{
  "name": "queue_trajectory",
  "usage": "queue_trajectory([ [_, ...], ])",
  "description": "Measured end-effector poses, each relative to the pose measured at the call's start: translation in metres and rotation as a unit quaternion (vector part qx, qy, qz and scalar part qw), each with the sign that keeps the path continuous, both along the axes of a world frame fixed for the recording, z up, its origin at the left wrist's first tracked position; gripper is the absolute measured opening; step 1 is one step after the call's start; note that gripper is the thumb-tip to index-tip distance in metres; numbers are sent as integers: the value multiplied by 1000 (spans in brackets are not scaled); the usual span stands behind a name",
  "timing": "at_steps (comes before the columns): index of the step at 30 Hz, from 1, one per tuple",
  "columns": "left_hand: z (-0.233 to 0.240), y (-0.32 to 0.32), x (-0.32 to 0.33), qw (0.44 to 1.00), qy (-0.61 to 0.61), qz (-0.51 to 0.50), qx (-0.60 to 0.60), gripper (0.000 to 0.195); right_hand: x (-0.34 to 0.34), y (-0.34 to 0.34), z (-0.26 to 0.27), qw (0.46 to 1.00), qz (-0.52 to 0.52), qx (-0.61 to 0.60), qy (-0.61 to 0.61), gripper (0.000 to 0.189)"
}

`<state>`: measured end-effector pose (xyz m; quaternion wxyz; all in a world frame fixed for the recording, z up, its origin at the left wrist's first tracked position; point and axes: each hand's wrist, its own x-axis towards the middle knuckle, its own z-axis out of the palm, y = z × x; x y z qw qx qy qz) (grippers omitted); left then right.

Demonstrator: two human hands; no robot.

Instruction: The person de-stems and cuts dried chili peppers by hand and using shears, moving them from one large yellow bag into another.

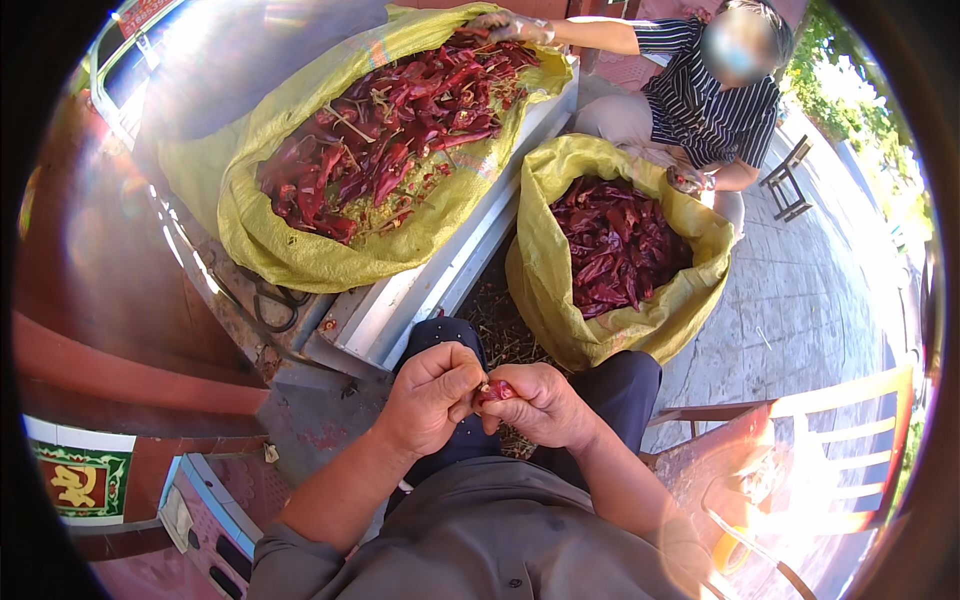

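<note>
Between my two hands, above my lap, is a dried red chili pepper (497, 391). My right hand (541, 399) is closed around its body, and much of the pod is hidden by the fingers. My left hand (439, 390) pinches the stem end, its fingertips meeting those of the right. Ahead to the left, an open yellow woven sack (322, 274) holds a heap of dried chilies (397, 142) with loose stems and pale seeds. Ahead to the right stands a second yellow woven sack (544, 300), rolled open, with dark red chilies (619, 240) inside.
A co-worker (709, 112) sits across from me, one gloved hand at the left sack, the other holding something red over the right sack. A metal-edged platform (450, 277) supports the left sack. A wooden chair (832, 450) holding a tape roll (729, 553) stands at right. Stems litter the ground (499, 322).
</note>
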<state>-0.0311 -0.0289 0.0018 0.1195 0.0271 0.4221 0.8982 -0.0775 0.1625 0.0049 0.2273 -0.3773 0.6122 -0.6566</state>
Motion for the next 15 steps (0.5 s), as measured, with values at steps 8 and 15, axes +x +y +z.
queue_trajectory([
  [8, -6, 14, -4, 994, -44, 40, 94, 20, 1, 13, -5, 995, -2, -31, -100, 28],
  [15, -5, -9, -19, 789, 169, 108, -581, 27, 11, 27, -5, 983, -67, -45, -163, 20],
])
